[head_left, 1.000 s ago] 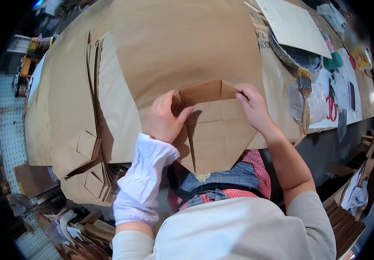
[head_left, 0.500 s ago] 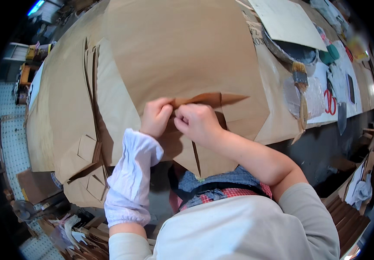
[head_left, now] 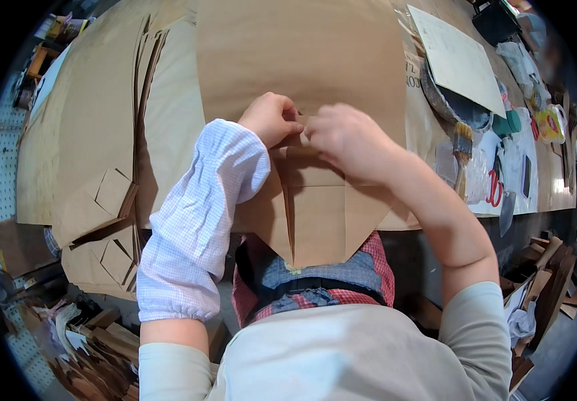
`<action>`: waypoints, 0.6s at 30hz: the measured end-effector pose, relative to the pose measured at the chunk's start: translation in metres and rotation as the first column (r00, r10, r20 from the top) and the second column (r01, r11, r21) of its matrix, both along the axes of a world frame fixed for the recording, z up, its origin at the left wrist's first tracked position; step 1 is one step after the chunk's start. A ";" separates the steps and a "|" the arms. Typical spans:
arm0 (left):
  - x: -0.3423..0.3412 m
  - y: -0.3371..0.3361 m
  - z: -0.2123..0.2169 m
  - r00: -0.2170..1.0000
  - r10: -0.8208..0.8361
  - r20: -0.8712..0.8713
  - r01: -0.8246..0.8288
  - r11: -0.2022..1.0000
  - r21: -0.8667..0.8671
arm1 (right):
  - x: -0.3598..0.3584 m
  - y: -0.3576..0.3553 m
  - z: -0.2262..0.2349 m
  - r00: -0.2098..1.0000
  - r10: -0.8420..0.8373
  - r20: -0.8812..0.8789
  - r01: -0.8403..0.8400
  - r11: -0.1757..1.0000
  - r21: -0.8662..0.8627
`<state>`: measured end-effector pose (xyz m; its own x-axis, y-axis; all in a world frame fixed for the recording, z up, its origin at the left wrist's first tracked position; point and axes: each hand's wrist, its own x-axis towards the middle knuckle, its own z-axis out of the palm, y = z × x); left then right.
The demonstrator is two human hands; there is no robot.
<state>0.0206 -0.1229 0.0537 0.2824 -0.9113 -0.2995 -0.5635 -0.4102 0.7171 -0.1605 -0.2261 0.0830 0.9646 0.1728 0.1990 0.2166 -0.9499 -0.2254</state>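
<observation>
Brown paper covers nearly the whole surface [head_left: 168, 134], so the work is laid on a bed of its own kind. Nearest the body, the pointed lower end of the paper sheet [head_left: 315, 220] is let hang over the near edge of the surface, above the apron, which seems to bring the fold line within easy reach. A centre seam and a cross crease are seen on this end.

Both hands are brought together at the middle of the sheet, just above the cross crease. The left hand [head_left: 270, 119] is curled into a loose fist, its fingertips pinched on a narrow folded flap [head_left: 300, 142]; the forearm is covered by a white checked sleeve guard [head_left: 198, 214] and is raised steeply from the lower left. The right hand [head_left: 345, 137] is turned palm down, fingers bent and pressed on the same flap, touching the left hand; its bare forearm is angled in from the lower right. Whether the flap is held fast or only pressed flat cannot be told, since the fingertips are hidden.

To the left, cut paper blanks [head_left: 101, 200] are stacked and overhang the edge. Further right, a brush [head_left: 462, 144] is rested beside a dark pan [head_left: 459, 107], probably for glue, with red scissors [head_left: 494, 190] nearby. A pale board [head_left: 455, 57] lies beyond.
</observation>
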 end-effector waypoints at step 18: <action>-0.132 0.051 -0.005 0.659 -0.382 0.648 0.109 0.901 0.421 | 0.004 0.049 0.015 0.318 -0.462 -0.828 -0.060 0.862 -0.503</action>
